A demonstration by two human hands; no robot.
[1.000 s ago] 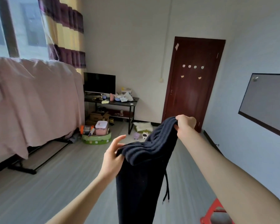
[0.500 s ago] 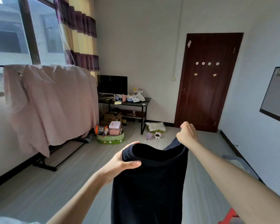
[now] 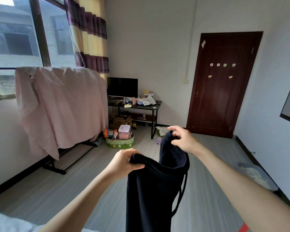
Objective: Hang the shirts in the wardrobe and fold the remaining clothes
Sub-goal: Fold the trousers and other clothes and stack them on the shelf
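A dark garment (image 3: pixel 151 190) is held up in the middle, hanging down to 6 o'clock; its top edge is gripped by the left hand (image 3: pixel 124 160) at 9 o'clock of it, and pinched by the right hand (image 3: pixel 182 139) at 1 o'clock; a thin cord (image 3: pixel 181 195) hangs off its right side; a pink sheet (image 3: pixel 62 108) is draped over a rack at 9 o'clock; a brown door (image 3: pixel 223 84) is shut at 2 o'clock; a dark screen (image 3: pixel 122 87) is set on a black table (image 3: pixel 155 107) at 12 o'clock.

floor (image 3: pixel 208 164) ahead: open | left: drying rack (image 3: pixel 60 161) | far: desk (image 3: pixel 141 106)
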